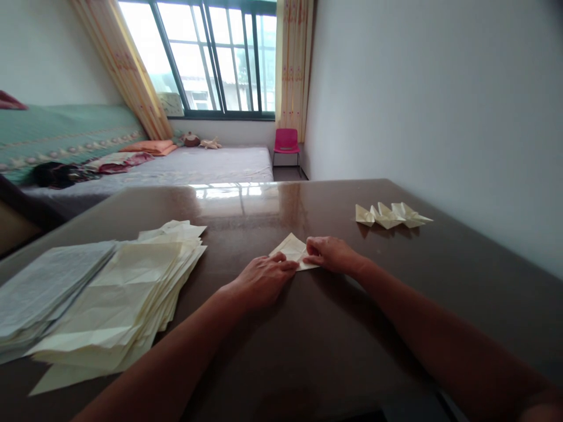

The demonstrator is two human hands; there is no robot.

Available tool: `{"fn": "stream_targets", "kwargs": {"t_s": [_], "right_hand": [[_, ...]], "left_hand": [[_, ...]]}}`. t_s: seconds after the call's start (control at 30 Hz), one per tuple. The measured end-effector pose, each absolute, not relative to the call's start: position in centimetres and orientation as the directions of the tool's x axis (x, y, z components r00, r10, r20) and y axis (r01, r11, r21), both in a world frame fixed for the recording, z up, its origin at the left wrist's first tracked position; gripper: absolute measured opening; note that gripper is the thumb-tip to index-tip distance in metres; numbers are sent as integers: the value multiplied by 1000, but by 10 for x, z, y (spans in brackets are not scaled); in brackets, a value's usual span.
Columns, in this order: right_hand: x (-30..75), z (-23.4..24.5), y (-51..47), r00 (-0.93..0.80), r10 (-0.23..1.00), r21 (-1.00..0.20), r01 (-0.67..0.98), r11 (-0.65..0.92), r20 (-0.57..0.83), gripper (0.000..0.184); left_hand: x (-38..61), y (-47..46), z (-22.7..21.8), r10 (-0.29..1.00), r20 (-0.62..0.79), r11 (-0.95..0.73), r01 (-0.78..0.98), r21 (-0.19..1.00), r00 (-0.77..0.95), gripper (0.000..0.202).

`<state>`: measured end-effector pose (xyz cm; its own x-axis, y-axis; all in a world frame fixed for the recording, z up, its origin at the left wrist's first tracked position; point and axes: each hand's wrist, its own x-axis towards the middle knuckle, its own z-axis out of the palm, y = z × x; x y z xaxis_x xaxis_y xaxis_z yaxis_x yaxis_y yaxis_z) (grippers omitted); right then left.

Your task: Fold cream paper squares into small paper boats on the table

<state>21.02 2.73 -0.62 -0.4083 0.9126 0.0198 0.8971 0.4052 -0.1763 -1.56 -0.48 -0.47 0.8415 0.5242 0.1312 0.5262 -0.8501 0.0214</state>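
A cream sheet of paper, folded to a small pointed shape, lies on the brown glossy table. My left hand presses on its near left edge, fingers closed together on the paper. At the right corner my right hand has its fingers curled and pinched on the paper. The hands partly cover the sheet's side corners. To the right, beyond my right hand, several folded paper pieces stand in a row.
A pile of creased cream paper sheets lies at the left of the table, beside a stack of greyish printed sheets. Beyond the table are a bed and a pink chair. A white wall runs along the right.
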Motion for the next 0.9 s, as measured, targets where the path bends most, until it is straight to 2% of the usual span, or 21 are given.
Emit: {"fn": "stream_targets", "kwargs": {"t_s": [0.1,0.2,0.37,0.47,0.6,0.7,0.77,0.9], "right_hand": [[210,-2,23,-539,836,-194,814,548,100,18],[209,2,21,-665,741,-241,708,664,86,14],[221,2,28,-691,723,-400,671,624,-31,12],[232,4,33,-658,743,-441,707,553,-124,10],[240,12,33,-590,785,-344,788,511,-188,11],[235,14,27,-592,804,-268,785,559,-57,11],[227,14,21,-644,763,-230,736,637,50,16],[212,12,10,-716,695,-54,693,719,64,22]], "left_hand": [[-15,-4,-5,527,136,-848,529,28,839,38],[-15,-5,-3,539,126,-841,540,34,833,40],[-14,-6,1,553,89,-833,552,45,828,44],[-14,-5,1,560,76,-828,559,41,825,46],[-15,-5,-1,563,80,-827,561,38,823,47],[-14,-5,-3,558,102,-829,558,37,823,46],[-15,-3,-5,557,121,-829,558,28,821,42],[-22,5,-9,592,166,-797,604,-24,788,33]]}}
